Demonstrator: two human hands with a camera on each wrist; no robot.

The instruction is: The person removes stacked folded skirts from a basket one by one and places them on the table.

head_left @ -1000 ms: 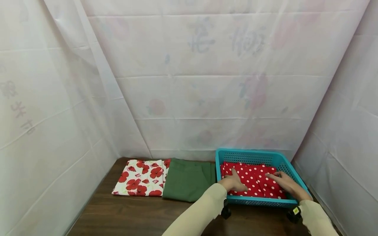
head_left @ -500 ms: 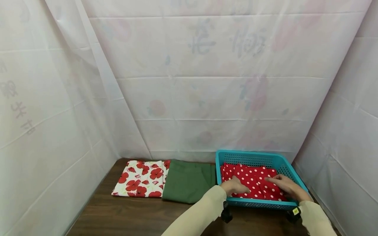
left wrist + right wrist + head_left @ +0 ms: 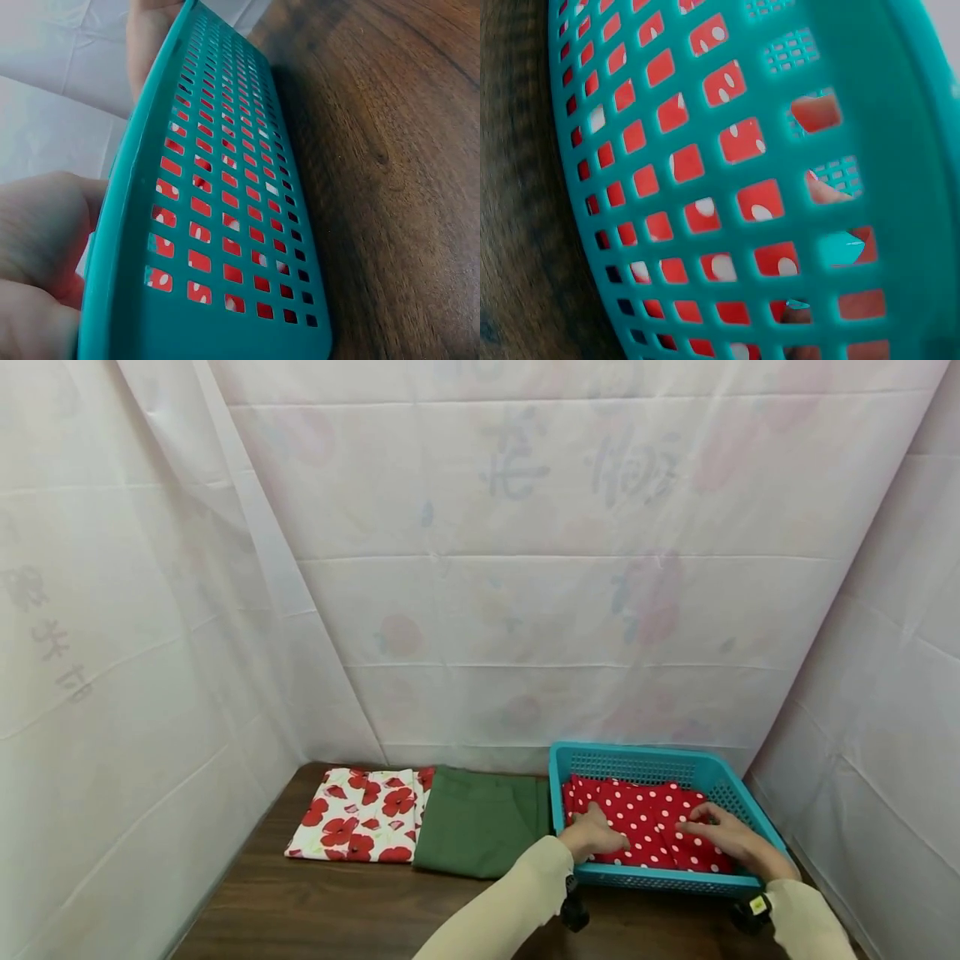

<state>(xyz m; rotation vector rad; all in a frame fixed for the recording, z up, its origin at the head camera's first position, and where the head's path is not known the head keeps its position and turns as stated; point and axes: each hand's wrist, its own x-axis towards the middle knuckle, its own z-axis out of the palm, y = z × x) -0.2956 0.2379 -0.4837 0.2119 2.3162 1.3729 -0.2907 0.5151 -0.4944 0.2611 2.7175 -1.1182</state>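
A red cloth with white polka dots (image 3: 637, 818) lies folded inside a turquoise plastic basket (image 3: 637, 752). Over the basket's left front corner reaches my left hand (image 3: 595, 833), its thumb up and its fingers lying at the cloth's left part. My right hand (image 3: 731, 837) comes in over the right front side, fingers bent loosely above the cloth's right edge. Through the holes of the basket's wall (image 3: 225, 202) the left wrist view shows the dotted cloth; the left hand stands behind the rim there. Beyond the mesh in the right wrist view, parts of fingers (image 3: 817, 112) show.
Left of the basket, a folded green cloth (image 3: 480, 822) overlaps a folded white cloth with red poppies (image 3: 360, 818). All rest on a dark wooden table (image 3: 322, 902). White sheets (image 3: 487, 610) hang behind and at both sides, close to the basket's right side.
My left hand has drawn slightly toward the basket's front, its thumb lower over the cloth. The right hand has shifted a little toward the front and right. The cloth stays in the basket.
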